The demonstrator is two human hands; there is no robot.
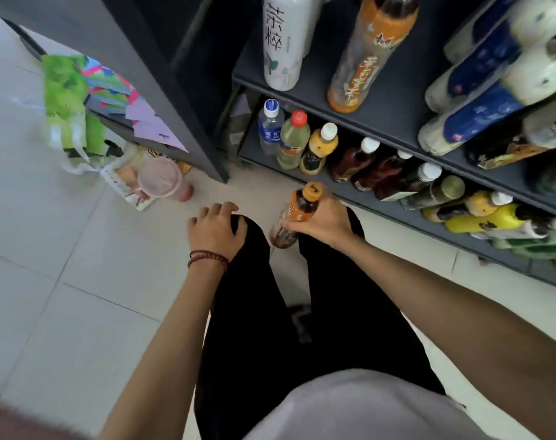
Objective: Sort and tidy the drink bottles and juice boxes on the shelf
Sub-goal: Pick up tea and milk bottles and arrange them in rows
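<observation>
My right hand (325, 222) grips a brown tea bottle with an orange cap and label (298, 211), held upright between my knees, in front of the bottom shelf. My left hand (214, 225) rests flat on my left knee, fingers spread, holding nothing. The dark shelf's bottom board (260, 160) carries a row of bottles: a water bottle (270, 128), a pale green bottle with a red cap (294, 141), a yellow one (321, 147), then dark tea bottles (356, 160). The shelf above (397, 122) holds a white bottle (283, 42), an orange tea bottle (365, 52) and blue-labelled milky bottles (479, 90).
Another dark shelf unit (162, 90) stands on the left with colourful packets (111, 87) on it. A pink cup and a snack packet (149, 182) lie on the tiled floor beside its base. My black-trousered legs fill the middle; pale tiles (63, 281) spread to the left.
</observation>
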